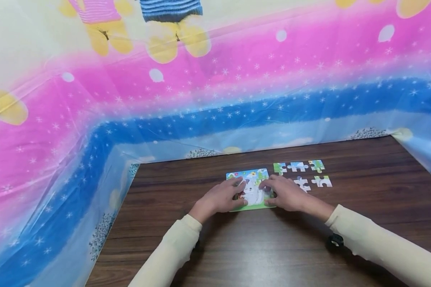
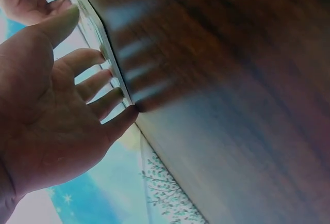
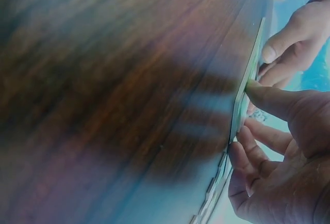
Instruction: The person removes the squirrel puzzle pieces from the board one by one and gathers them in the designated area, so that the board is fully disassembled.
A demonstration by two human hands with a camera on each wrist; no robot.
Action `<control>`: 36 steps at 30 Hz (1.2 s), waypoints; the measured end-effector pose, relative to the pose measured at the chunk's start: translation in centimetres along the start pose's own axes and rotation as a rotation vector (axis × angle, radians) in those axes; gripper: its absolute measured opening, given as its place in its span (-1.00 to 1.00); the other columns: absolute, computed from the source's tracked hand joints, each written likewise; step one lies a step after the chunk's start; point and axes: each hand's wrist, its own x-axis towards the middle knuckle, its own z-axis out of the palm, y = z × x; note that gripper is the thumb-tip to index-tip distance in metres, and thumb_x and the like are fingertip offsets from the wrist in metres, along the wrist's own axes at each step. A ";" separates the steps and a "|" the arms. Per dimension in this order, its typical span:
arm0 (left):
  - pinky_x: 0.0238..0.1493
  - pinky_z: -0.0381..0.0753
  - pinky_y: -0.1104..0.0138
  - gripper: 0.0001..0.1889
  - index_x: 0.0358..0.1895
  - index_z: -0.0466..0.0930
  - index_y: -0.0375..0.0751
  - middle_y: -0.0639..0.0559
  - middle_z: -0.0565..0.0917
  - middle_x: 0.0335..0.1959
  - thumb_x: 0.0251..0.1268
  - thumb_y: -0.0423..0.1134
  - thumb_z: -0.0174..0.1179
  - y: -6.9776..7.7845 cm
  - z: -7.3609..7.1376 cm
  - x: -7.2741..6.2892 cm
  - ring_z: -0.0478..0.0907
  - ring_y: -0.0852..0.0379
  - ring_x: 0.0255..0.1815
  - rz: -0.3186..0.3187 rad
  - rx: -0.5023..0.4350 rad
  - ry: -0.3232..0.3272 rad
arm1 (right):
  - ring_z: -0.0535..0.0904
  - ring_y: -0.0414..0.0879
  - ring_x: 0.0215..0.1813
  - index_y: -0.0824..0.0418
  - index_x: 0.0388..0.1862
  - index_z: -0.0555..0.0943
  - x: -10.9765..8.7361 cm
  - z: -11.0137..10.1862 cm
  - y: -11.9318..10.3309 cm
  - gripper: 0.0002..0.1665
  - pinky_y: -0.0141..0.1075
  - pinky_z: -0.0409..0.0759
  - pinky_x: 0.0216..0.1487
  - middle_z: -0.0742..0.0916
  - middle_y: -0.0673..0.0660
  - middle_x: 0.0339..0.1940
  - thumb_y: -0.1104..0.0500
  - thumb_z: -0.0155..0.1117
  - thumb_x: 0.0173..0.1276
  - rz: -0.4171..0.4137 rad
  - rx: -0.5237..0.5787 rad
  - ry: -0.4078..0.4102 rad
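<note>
A picture puzzle board with a white cartoon animal and a green and blue border lies flat on the table. My left hand lies over its left side, fingers spread and fingertips at the picture. In the left wrist view, the left fingers are loosely extended along the board's edge. My right hand is over the right side, with thumb and fingertips touching the board. The right wrist view shows the right thumb on the near edge, its other fingers slightly bent. No loose piece shows between the fingers of either hand.
Loose jigsaw pieces lie right of the board in two rows: a green piece, a blue-white piece and a tree piece behind, a white piece and another piece nearer. A patterned cloth hangs behind the wooden table.
</note>
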 end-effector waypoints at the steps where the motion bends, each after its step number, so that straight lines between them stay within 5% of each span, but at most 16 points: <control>1: 0.68 0.29 0.02 -0.26 0.70 0.19 -0.06 -0.05 0.14 0.76 0.63 0.14 0.13 0.1 0.0 0.1 0.10 -0.06 0.77 0.002 0.014 0.006 | 0.59 -0.09 -0.09 0.08 0.25 0.71 0.0 0.0 0.0 -0.46 -0.16 0.54 -0.12 0.72 0.09 -0.01 0.04 0.59 0.30 0.002 0.002 -0.001; 15: 0.68 0.30 0.08 -0.25 0.69 0.20 -0.08 -0.05 0.15 0.75 0.61 0.14 0.16 0.4 -0.3 0.6 0.12 -0.05 0.76 -0.015 0.050 -0.010 | 0.62 -0.04 0.04 0.13 0.32 0.65 0.5 -1.2 0.0 -0.31 -0.10 0.65 0.04 0.72 0.12 0.03 0.19 0.65 0.19 0.015 0.061 -0.104; 36: 0.67 0.30 0.03 -0.26 0.70 0.19 0.00 -0.01 0.11 0.77 0.61 0.15 0.15 0.5 -0.4 0.3 0.10 -0.05 0.77 -0.050 0.029 -0.030 | 0.49 -0.16 -0.26 0.15 0.29 0.70 0.9 -0.7 0.4 -0.27 -0.32 0.49 -0.29 0.70 0.01 -0.16 0.15 0.65 0.06 -0.058 0.001 -0.073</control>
